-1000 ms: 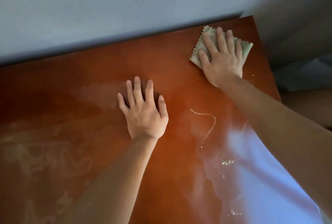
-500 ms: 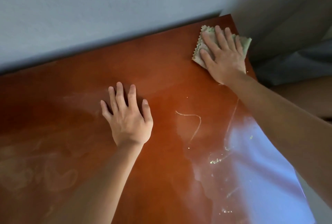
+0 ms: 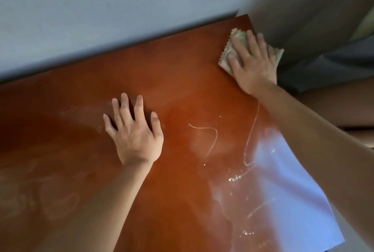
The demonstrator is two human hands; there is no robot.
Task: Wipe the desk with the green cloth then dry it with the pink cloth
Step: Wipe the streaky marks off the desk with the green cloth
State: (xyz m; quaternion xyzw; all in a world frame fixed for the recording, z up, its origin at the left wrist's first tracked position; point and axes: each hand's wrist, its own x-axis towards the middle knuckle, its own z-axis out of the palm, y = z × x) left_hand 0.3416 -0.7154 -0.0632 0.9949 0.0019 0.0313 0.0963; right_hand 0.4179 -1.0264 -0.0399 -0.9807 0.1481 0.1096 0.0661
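Observation:
The desk [image 3: 182,94] has a glossy red-brown top with pale smears and thin wet streaks [image 3: 212,138] on it. A pale green cloth [image 3: 227,49] with a zigzag edge lies flat at the desk's far right corner. My right hand [image 3: 251,63] presses down on that cloth, fingers spread over it, and part of the cloth hangs past the right edge. My left hand [image 3: 135,134] rests flat on the bare desk near the middle, fingers apart, holding nothing. No pink cloth is in view.
A grey-blue wall [image 3: 121,13] runs along the desk's far edge. Right of the desk a grey surface [image 3: 313,19] and my leg [image 3: 334,108] sit close to the edge. Window light glares off the near right part of the desk [image 3: 283,181].
My right hand has slid the green cloth toward the desk's right edge, so it overhangs a little. My left hand stays flat on the desk. The camera has turned somewhat.

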